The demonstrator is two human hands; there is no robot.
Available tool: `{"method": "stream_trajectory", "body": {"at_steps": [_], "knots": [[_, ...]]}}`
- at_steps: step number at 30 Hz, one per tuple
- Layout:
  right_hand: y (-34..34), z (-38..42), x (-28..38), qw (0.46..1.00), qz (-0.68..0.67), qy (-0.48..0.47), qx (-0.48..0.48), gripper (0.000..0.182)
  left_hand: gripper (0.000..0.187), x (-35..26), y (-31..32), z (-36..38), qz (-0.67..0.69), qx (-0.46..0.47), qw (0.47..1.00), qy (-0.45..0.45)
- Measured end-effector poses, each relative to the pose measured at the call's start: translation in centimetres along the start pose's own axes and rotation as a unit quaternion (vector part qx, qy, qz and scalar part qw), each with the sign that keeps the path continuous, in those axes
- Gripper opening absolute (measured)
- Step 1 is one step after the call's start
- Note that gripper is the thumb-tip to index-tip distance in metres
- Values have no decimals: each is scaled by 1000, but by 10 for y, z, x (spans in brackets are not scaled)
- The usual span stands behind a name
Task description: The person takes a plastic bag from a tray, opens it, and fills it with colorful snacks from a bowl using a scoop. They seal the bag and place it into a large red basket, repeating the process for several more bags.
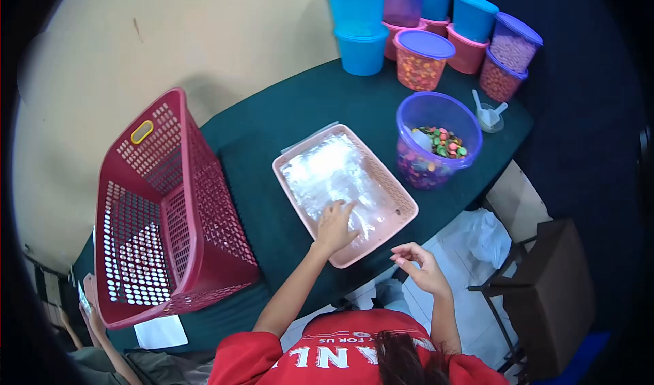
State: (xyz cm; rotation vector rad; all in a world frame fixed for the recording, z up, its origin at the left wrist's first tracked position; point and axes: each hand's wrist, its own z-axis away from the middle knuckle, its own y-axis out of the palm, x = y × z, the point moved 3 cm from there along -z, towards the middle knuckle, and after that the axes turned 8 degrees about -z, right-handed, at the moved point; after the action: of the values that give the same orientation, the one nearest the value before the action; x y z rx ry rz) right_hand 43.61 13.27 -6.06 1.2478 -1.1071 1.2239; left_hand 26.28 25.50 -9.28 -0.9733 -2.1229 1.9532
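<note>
Clear, shiny plastic (325, 167) lies in the pink tray (402, 206), the left hand (335, 227) touching it with fingers apart. Beside the tray, the right hand (425, 272) hangs loosely curled; whether its fingertips meet, I cannot tell.

Brown chair (562, 283) near white plastic bag (485, 236); tiled floor (470, 310); cream wall (238, 38).

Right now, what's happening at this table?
Someone in a red shirt has their left hand on clear plastic in a pink tray. Their right hand is raised beside the tray, apparently holding nothing. An open purple bucket of colourful pieces stands to the right, a crimson basket to the left.
</note>
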Motion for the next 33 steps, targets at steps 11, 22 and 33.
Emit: {"method": "stream_trajectory", "body": {"at_steps": [11,22,33], "knots": [[-78,14,27,1000,18,-20,8,19,33,-47,-40,2,407,-148,874,-220],[-125,26,22,971,-223,-66,-50,18,20,-228,41,3,599,-212,755,-158],[-243,40,59,970,-104,-114,-188,19,30,-286,10,-47,405,-48,910,73]]}}
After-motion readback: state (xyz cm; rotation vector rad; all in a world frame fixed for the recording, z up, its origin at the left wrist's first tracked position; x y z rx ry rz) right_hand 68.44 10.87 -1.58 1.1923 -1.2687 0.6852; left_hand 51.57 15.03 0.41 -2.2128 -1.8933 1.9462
